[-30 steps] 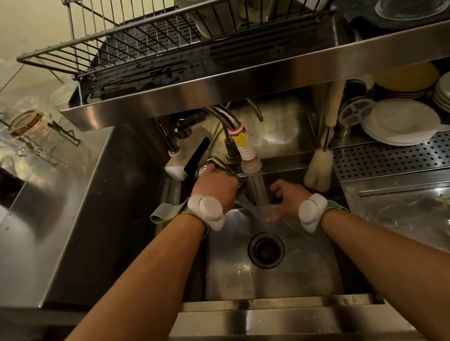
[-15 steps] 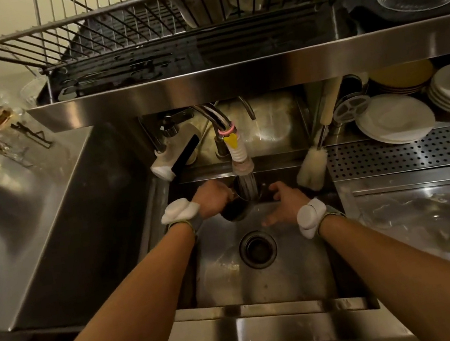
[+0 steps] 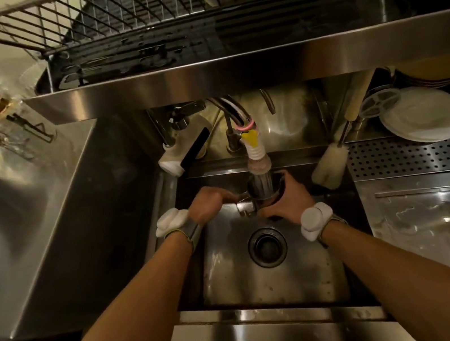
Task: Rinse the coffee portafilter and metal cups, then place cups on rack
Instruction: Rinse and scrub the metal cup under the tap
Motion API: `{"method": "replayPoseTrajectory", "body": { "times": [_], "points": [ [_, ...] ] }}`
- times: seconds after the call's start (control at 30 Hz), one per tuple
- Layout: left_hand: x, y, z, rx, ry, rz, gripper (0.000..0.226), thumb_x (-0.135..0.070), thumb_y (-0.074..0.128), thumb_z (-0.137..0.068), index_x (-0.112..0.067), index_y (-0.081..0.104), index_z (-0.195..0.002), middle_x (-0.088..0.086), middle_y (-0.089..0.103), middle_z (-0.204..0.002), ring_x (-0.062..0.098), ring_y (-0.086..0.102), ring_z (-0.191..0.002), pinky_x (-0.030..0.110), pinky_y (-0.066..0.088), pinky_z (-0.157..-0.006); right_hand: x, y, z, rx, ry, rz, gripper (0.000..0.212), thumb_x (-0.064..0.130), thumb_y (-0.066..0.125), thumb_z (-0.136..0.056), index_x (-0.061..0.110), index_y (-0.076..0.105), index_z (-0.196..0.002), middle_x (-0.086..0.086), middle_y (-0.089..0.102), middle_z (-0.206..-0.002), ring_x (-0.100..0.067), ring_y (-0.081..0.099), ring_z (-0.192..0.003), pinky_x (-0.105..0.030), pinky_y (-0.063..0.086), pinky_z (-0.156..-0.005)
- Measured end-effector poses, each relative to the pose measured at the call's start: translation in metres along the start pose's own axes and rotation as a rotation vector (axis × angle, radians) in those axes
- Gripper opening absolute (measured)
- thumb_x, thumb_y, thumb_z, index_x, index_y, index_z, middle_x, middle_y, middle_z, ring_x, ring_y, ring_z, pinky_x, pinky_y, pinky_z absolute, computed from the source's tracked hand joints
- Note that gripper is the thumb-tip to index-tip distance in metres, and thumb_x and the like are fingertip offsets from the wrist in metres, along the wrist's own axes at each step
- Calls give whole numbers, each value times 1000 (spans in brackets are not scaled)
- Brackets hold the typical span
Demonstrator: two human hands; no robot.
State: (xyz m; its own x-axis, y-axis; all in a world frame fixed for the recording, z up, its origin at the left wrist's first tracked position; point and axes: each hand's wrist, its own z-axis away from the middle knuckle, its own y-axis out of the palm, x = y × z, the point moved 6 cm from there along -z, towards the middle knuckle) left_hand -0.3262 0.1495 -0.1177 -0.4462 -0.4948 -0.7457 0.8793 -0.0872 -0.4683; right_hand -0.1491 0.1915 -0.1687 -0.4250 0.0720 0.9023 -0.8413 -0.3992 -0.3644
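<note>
Water (image 3: 262, 185) from the tap (image 3: 256, 153) is caught in the portafilter (image 3: 266, 193), held level beneath it for rinsing. Its handle is gripped by the closed left hand (image 3: 208, 204); its basket is cupped by the right hand (image 3: 288, 201).

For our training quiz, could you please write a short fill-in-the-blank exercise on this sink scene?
1. Water from the faucet runs into the basket of the ____, held over the sink.
2. The left hand grips its ____, while the right hand cups the basket.
3. The drain lies ____ the two wrists.
4. A bottle brush leans at the sink's ____ back corner.

Missing words: portafilter; handle; between; right
</note>
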Motion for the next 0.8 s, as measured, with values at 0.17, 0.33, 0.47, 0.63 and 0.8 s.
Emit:
{"method": "replayPoseTrajectory", "body": {
  "times": [0.17,0.33,0.47,0.63,0.8],
  "points": [
    [22,-11,-8,-71,-32,-157,20,-17,56,-88,-9,74,-89,10,70,-105,25,63,-102,33,45,-91,4,13,4,2,-17,12,84,34,90,-43,34,41,-113,27,52,-94,1,52,-88,-1,35,-66],
    [32,-13,-11,-89,-54,-165,31,-30,50,-93,-9,72,-90,11,70,-98,23,63,-93,27,42,-81,-1,-3,4,-123,34,-65,87,24,91,-46,24,43,-119,14,55,-105,-5,51,-96,-3,37,-68],
    [31,-9,-13,-70,-30,-144,36,-33,43,-98,-14,68,-80,8,67,-86,19,60,-80,31,45,-80,11,14,6,6,-2,15,87,31,91,-45,28,42,-117,18,53,-99,-4,52,-93,-5,37,-71],
    [23,-5,-10,-70,10,-38,38,-35,39,-99,-13,68,-88,8,68,-90,18,62,-80,35,49,-86,1,-2,6,-131,55,-67,89,23,91,-47,18,44,-122,4,57,-116,-10,51,-103,-19,40,-85],
    [7,6,-3,47,10,156,38,-45,49,-93,-15,72,-88,6,72,-92,17,66,-88,31,47,-84,10,7,8,-57,26,-48,84,33,90,-42,27,42,-111,13,56,-104,-7,54,-97,-11,40,-76]
  ]
}}
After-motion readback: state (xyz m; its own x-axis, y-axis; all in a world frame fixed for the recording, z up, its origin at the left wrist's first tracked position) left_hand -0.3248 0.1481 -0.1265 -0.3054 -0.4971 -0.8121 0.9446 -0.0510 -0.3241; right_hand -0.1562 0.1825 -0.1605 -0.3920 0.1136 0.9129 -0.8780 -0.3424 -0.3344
